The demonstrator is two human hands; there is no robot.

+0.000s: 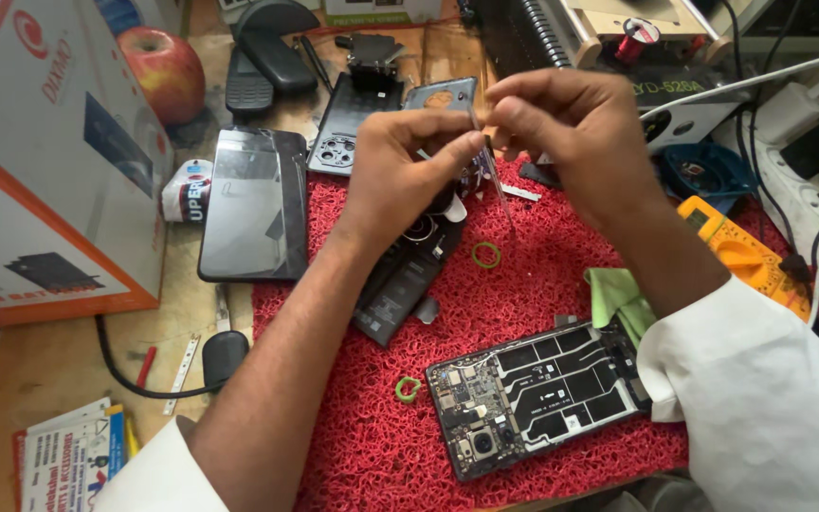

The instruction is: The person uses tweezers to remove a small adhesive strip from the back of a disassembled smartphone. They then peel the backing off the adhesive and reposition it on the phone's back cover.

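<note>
Phone repair at a cluttered worktop (49,360): at far left stands an orange-and-white cardboard box (40,161), a red apple (165,71) behind it, and a black smartphone (250,204) lying face up beside the red loop-pile mat (523,284). Above the mat, the left hand (400,171) closes thumb and fingers on a small part, too small to identify, while the right hand (571,133) pinches slim metal tweezers (493,175) whose tip points down just beside it. Below the hands lies a dark phone chassis (400,280); near the mat's front edge rests an opened phone with its circuit board exposed (533,393); a yellow multimeter (741,251) sits at right. Such fine work likely goes best with both wrists steadied, the tweezers gripped lightly, and the piece kept over the mat, so anything dropped stays put.
</note>
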